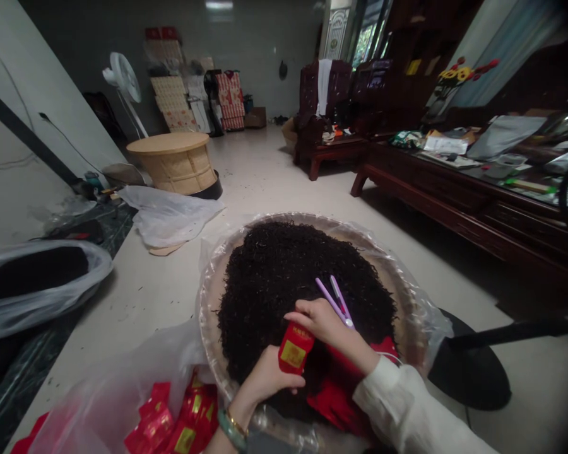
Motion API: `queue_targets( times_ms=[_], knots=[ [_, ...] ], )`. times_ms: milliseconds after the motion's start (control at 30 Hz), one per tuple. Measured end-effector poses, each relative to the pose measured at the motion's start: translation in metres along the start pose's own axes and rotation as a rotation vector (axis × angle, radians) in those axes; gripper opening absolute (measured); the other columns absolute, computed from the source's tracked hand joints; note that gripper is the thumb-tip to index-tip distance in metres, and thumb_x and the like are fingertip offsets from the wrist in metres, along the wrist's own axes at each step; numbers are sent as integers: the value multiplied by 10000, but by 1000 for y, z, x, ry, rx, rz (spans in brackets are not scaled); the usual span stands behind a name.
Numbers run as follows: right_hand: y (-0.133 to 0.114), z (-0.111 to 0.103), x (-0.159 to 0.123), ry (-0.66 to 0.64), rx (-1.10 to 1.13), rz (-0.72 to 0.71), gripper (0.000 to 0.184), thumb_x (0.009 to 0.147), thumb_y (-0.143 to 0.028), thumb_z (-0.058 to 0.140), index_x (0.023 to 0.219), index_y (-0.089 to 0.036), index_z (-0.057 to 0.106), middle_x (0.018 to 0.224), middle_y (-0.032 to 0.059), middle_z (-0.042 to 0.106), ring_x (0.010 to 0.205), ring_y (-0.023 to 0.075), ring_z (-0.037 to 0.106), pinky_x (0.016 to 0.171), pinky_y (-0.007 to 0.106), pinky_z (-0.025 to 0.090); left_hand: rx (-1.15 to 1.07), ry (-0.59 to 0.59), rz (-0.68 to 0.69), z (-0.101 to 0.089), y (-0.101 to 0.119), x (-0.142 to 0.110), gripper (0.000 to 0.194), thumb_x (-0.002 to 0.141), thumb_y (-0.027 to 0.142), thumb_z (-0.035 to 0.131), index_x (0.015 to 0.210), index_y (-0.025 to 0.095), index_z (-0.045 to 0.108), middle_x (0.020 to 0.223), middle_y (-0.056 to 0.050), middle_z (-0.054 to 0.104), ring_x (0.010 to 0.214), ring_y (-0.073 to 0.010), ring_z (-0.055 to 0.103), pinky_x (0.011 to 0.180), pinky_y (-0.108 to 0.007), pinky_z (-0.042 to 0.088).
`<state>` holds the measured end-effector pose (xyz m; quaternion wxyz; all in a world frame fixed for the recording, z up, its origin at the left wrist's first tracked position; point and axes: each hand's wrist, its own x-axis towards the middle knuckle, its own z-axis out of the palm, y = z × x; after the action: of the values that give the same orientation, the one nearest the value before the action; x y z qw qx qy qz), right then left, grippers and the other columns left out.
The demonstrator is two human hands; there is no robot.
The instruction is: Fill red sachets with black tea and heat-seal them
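Note:
A round shallow tray (215, 284), lined with clear plastic, carries a big heap of dark loose tea leaves (288, 271). My left hand (267, 378), with a green bangle on the wrist, is closed round a small red packet (295, 350) with a yellow label, held upright at the near edge of the heap. My right hand (319, 321) rests at the packet's top, fingers curled. It also grips a purple two-armed clip (336, 299) that sticks up over the tea. Under my right forearm, more red packets (341, 397) lie in the tray.
A clear bag of red packets (180, 422) lies at lower left. A plastic-lined container (33, 284) of dark tea stands at left. Behind are a round bamboo box (175, 161), a loose plastic bag (170, 214), a white fan (123, 79) and dark wooden furniture (454, 189) at right.

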<state>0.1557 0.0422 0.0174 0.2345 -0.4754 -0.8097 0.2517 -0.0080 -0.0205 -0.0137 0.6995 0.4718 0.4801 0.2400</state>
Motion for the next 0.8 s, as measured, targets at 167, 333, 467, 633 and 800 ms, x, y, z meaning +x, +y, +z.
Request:
queue_targets(
  times_ms=[167,333,467,633,800],
  knots=[
    [-4,14,-2,8,-10,-34,590,910,-634,375,545,-188,498,476,-39,431,439,90,331,476,232,210,-105,-1,54,-2,5,3,281,551,239,793,780,104,704,676,-52,722,637,-178,649,629,-264,488],
    [-4,19,-1,-11,-10,-59,575,913,-615,397,547,-187,513,477,-38,447,444,91,347,478,228,224,36,60,37,-2,3,6,170,581,210,756,685,106,670,506,-1,643,469,-144,592,479,-230,437],
    [-8,16,4,-33,45,-29,522,899,-549,496,527,-183,520,468,-45,453,445,88,358,472,224,242,7,-9,59,-5,6,6,218,562,197,780,737,100,693,637,-41,716,585,-163,649,558,-237,476],
    [-5,7,-5,43,145,11,338,961,-390,435,796,-185,647,769,36,653,719,153,592,678,255,454,-269,83,49,-10,6,7,464,589,409,806,891,103,630,768,-111,745,550,-182,675,529,-262,500],
    [25,21,-61,45,-125,14,600,778,-441,682,1298,-196,508,1318,167,509,1228,313,464,1003,471,416,-329,250,61,-28,-2,2,557,530,434,853,914,108,615,923,-165,748,583,-191,694,555,-274,520]
  ],
)
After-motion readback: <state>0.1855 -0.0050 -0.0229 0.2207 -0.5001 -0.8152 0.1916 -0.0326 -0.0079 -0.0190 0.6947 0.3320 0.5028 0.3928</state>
